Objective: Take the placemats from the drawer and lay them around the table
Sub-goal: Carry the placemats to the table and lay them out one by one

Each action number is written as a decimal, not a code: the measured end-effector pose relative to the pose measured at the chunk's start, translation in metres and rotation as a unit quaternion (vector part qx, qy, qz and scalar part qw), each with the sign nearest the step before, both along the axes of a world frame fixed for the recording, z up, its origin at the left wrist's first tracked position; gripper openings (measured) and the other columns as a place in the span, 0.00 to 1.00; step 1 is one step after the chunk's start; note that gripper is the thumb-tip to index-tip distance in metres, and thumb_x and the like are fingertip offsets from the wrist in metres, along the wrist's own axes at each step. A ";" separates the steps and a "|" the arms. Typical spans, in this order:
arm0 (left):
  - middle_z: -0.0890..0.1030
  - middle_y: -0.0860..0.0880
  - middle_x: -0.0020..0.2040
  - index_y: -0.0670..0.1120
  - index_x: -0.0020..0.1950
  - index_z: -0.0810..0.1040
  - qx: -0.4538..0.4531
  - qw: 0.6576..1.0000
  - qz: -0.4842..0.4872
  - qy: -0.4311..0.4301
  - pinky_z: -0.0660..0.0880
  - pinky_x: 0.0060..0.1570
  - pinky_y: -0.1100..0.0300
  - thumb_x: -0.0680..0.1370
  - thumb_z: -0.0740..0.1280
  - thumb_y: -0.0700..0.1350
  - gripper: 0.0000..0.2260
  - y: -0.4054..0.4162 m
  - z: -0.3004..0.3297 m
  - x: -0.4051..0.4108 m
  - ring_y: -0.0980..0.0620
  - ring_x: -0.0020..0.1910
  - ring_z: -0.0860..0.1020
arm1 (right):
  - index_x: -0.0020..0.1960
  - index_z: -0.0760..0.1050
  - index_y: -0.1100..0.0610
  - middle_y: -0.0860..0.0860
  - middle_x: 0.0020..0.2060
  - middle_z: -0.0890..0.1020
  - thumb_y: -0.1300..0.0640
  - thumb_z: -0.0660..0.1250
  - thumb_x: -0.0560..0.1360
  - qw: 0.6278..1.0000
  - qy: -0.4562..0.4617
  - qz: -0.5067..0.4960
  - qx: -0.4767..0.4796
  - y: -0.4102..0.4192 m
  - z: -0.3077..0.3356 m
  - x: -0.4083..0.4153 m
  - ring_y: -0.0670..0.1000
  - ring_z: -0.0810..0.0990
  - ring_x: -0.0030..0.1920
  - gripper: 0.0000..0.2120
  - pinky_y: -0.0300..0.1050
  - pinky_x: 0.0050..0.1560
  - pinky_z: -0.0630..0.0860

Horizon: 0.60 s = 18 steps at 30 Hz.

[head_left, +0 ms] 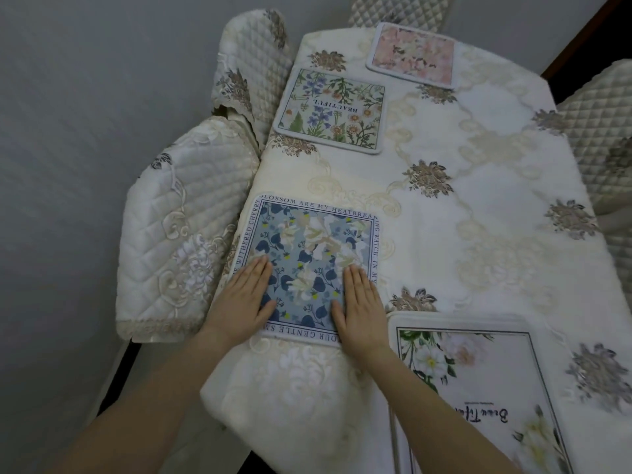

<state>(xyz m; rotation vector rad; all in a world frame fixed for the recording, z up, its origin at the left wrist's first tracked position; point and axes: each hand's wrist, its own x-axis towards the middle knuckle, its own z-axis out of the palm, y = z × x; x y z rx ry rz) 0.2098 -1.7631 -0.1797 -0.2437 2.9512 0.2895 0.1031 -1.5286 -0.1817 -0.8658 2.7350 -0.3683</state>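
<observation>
Table: covered by a cream embroidered cloth with grey-brown flower motifs; four placemats are laid on it.
Chairs: two quilted cream chair covers are seen just beside the table's left edge; another quilted chair is seen at its right edge, and one at its far end.
White placemat: laid at the table's near right corner, printed with white flowers and script lettering; partly cut off by the frame.
Blue placemat: laid flat near the table's left edge, close to the near end; blue leaves, pale blossoms and a border of printed words are shown.
Green placemat: laid further along the same left edge, marked "BEAUTIFUL".
Pink placemat: laid at the table's far end.
Left hand: pressed flat on the blue placemat's left side, fingers straight and together, nothing gripped.
Right hand: pressed flat on the blue placemat's right side, fingers straight, nothing gripped.
</observation>
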 end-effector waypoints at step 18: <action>0.63 0.50 0.75 0.53 0.77 0.56 0.082 0.989 0.014 0.119 0.55 0.72 0.54 0.81 0.46 0.57 0.24 0.246 0.105 0.014 0.49 0.74 0.61 | 0.77 0.59 0.55 0.53 0.75 0.62 0.48 0.46 0.80 0.993 0.115 -0.011 -0.011 0.230 0.109 -0.002 0.54 0.57 0.76 0.27 0.54 0.74 0.56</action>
